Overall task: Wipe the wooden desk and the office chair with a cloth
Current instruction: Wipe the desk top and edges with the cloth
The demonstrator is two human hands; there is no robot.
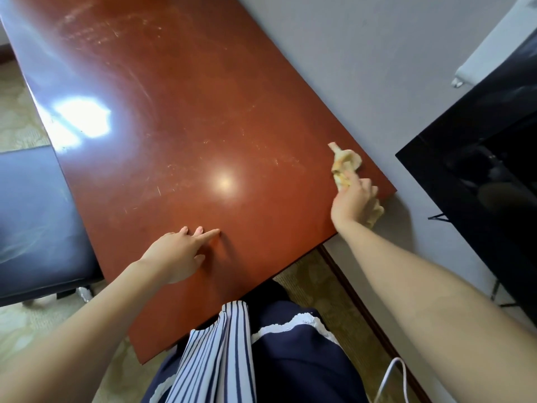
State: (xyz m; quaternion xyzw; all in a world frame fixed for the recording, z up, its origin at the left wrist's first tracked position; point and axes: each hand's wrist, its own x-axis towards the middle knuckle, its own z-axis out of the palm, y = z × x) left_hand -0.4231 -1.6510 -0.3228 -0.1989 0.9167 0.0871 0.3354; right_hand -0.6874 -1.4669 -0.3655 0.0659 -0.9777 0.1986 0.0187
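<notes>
The reddish-brown wooden desk fills the middle of the view, glossy and scratched. My right hand grips a crumpled yellow cloth at the desk's near right corner, next to the wall; part of the cloth hangs past the desk edge below my fingers. My left hand rests on the desktop near the front edge, fingers straight and spread, holding nothing. The black office chair stands at the left side of the desk, only its seat showing.
A grey wall runs along the desk's right side. A black screen stands at the right, a white unit above it. A white cable lies on the patterned carpet below.
</notes>
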